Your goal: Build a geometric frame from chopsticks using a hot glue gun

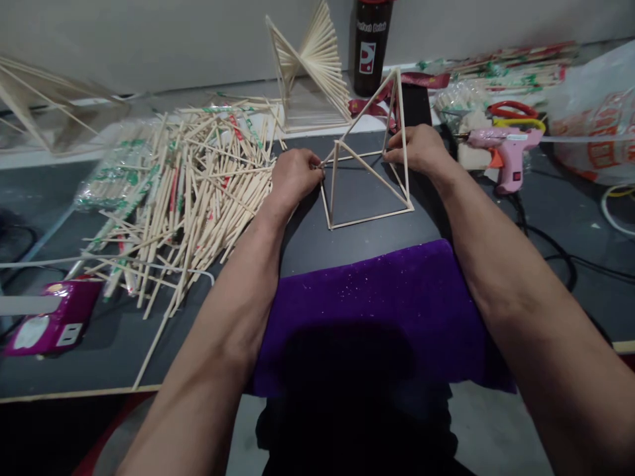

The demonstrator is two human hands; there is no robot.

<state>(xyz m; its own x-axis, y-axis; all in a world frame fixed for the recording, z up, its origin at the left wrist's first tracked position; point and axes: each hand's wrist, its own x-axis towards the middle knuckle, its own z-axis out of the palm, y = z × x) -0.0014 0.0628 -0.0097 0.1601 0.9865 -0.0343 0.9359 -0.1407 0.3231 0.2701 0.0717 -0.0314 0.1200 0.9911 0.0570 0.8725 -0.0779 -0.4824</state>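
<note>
An open frame of joined wooden chopsticks (372, 218) stands on the grey tabletop, with one tall peak at its back right and a lower one at its front left. My left hand (296, 177) pinches it at the back left corner; the fingertips partly hide that joint. At the back right corner, my right hand (419, 149) has its thumb and fingers closed on the frame near the base. Beside my left hand lies a big heap of loose chopsticks (213, 178), some still in printed wrappers.
Behind stands a finished-looking twisted chopstick structure (317, 73) near a dark bottle (370, 49). A pink glue gun (508, 149) and red-handled pliers (513, 109) lie right, by a plastic bag (595, 125). A purple cloth (367, 297) covers the front edge; a magenta power socket (59, 314) sits left.
</note>
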